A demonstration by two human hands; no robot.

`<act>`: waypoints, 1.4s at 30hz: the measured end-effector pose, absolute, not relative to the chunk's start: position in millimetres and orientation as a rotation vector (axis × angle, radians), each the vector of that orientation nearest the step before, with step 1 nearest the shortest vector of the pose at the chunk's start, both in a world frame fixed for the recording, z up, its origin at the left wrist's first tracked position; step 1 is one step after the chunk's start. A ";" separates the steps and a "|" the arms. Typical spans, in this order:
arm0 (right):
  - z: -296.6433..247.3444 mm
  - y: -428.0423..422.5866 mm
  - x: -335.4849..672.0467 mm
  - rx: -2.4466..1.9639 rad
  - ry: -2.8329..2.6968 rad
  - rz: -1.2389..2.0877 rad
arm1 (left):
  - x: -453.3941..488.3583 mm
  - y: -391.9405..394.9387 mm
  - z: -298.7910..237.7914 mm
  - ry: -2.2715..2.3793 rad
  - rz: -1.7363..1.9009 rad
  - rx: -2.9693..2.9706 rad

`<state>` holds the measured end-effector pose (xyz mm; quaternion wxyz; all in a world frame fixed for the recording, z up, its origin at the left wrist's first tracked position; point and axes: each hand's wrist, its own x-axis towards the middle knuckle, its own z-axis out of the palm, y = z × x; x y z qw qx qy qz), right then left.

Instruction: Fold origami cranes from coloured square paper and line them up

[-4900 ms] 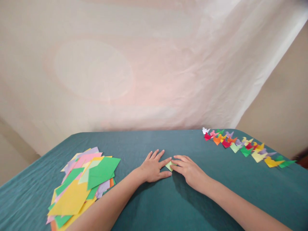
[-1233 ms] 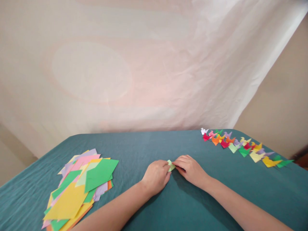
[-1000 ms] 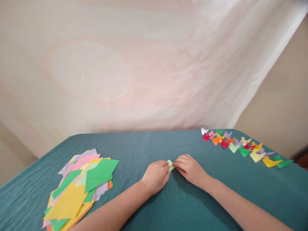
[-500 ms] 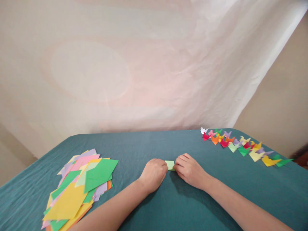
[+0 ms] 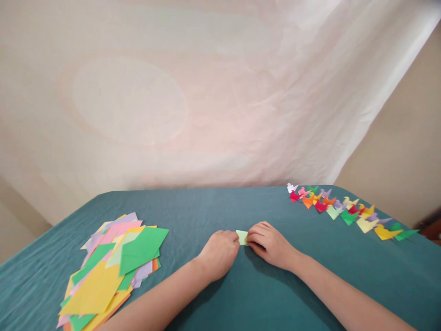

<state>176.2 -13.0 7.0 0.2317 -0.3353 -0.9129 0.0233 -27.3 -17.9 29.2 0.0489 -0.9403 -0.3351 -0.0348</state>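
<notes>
A small folded piece of pale green paper (image 5: 242, 237) lies between my hands at the middle of the table. My left hand (image 5: 220, 252) is closed on its left edge, the fingers bent and the thumb close to the paper. From the right, my right hand (image 5: 270, 243) pinches the other side, its fingers covering part of the sheet. Both hands rest low, near the cloth. How many layers the paper has is too small to make out.
To the left lies a loose pile of colored paper sheets (image 5: 93, 287). Several folded paper birds (image 5: 349, 216) stand in rows along the right side. A dark green cloth (image 5: 193, 207) covers the table, and a pale curtain (image 5: 220, 115) hangs behind it.
My right hand has shifted slightly left, so less of the pale green paper shows between the hands. My left hand has barely moved.
</notes>
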 end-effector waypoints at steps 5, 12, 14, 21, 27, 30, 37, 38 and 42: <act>5.6 -11.6 175.2 -0.975 -2.451 0.174 | -33.9 -24.2 31.0 -0.942 -0.093 -2.916; 1.2 -10.0 172.8 -1.000 -2.297 0.371 | -45.0 -26.0 27.5 -1.020 -0.235 -3.021; 0.6 -9.9 172.7 -0.999 -2.276 0.405 | -46.8 -26.4 26.5 -1.036 -0.287 -3.042; 4.1 -12.2 176.0 -0.982 -2.288 0.458 | -48.0 -29.1 26.3 -1.033 -0.408 -3.076; 11.2 -14.1 180.8 -0.902 -2.384 0.463 | -45.6 -35.9 25.9 -0.958 -0.421 -3.108; 12.6 -14.4 181.6 -0.881 -2.400 0.464 | -44.9 -37.8 25.9 -0.918 -0.425 -3.115; 8.2 -14.3 179.7 -0.936 -2.348 0.487 | -44.2 -36.2 25.2 -0.947 -0.447 -3.096; 7.3 -14.4 179.0 -0.948 -2.333 0.495 | -44.2 -36.0 25.0 -0.951 -0.451 -3.095; 5.2 -15.4 176.4 -0.988 -2.262 0.547 | -44.3 -35.7 26.0 -0.954 -0.448 -3.100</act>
